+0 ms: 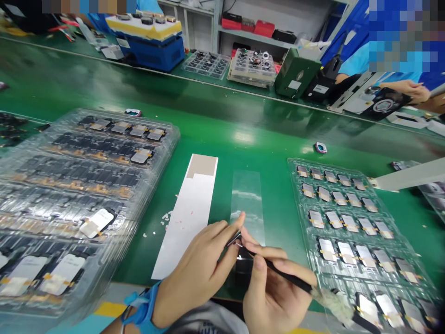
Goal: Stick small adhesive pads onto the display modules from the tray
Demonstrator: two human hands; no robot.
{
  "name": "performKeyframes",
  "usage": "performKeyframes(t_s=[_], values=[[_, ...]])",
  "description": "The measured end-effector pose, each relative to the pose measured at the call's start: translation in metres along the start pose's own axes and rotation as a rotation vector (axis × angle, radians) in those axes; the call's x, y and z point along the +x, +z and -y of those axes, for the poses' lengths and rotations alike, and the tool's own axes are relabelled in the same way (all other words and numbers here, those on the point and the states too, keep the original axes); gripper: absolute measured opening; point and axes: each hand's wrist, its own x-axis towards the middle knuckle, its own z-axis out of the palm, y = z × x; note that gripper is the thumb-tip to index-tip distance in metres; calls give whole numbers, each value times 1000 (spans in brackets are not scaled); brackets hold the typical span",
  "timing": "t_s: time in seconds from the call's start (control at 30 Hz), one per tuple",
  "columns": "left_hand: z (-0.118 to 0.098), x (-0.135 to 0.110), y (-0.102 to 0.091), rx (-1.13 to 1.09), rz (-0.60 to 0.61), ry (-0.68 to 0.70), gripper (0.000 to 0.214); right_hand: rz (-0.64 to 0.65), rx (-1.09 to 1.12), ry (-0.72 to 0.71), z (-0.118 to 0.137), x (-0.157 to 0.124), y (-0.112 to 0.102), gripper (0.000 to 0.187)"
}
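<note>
Black tweezers (288, 276) sit pinched in the right hand (274, 297), tips just beside one dark strip (233, 239) pinched by the left hand (198, 273); one plastic tray (170, 132) lies leftward, another (299, 169) rightward.

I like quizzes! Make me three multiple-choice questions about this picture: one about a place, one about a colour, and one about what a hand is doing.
1. Where is the clear plastic strip?
A) On a shelf
B) Beside the white strip on the green bench
C) Inside a tray

2. What colour is the strap on the left wrist?
A) Red
B) Yellow
C) Blue

3. What is the right hand doing?
A) Holding a slim black tool
B) Lying open and empty
C) Holding a cup

Answers:
1. B, because it lies flat next to the white strip.
2. C, because the strap looks bright blue.
3. A, because its fingers grip the tool.
</note>
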Motion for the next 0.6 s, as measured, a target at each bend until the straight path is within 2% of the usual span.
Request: performKeyframes(t_s=[0.2,0.6], values=[[0,-1,0,-10,8,0,51,-34,8,-8,-3,-2,3,24],[0,-5,-2,2,25,10,53,-22,39,-9,-1,2,5,24]])
